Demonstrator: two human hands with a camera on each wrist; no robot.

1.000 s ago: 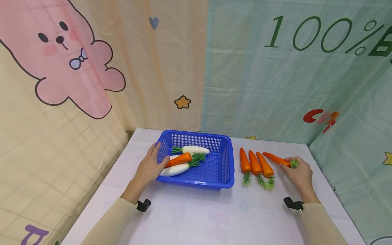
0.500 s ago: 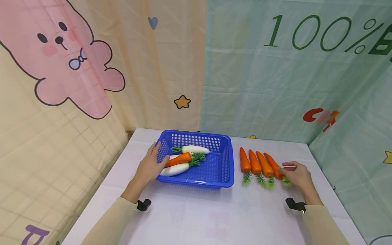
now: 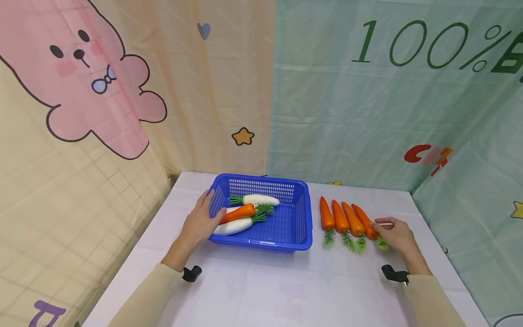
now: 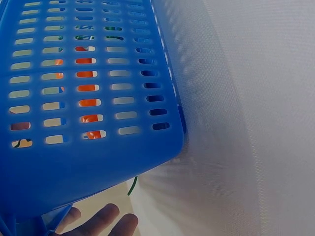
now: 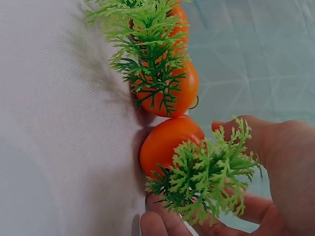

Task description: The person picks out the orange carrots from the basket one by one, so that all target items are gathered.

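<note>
In the head view a blue plastic basket (image 3: 261,246) holds white radishes and an orange carrot (image 3: 238,213) with a green top. My left hand (image 3: 199,220) grips its left rim, thumb over the inner side; the left wrist view shows fingertips (image 4: 106,216) past the basket's slotted wall (image 4: 83,162). My right hand (image 3: 398,236) holds the rightmost carrot (image 3: 363,220) near its leafy end, thumb on its left side. That carrot (image 5: 167,145) lies on the table in the right wrist view, its leaves covering part of the fingers.
Three more carrots (image 3: 340,217) lie side by side left of the held one, tips away from me, tops toward me. A white radish (image 3: 260,200) lies at the back of the basket. The white table (image 3: 327,290) meets printed curtains (image 3: 343,113) behind.
My right hand has turned the rightmost carrot from a slant to lie beside the other three, tip away from me; it then stays nearly still. The left hand and basket have not moved.
</note>
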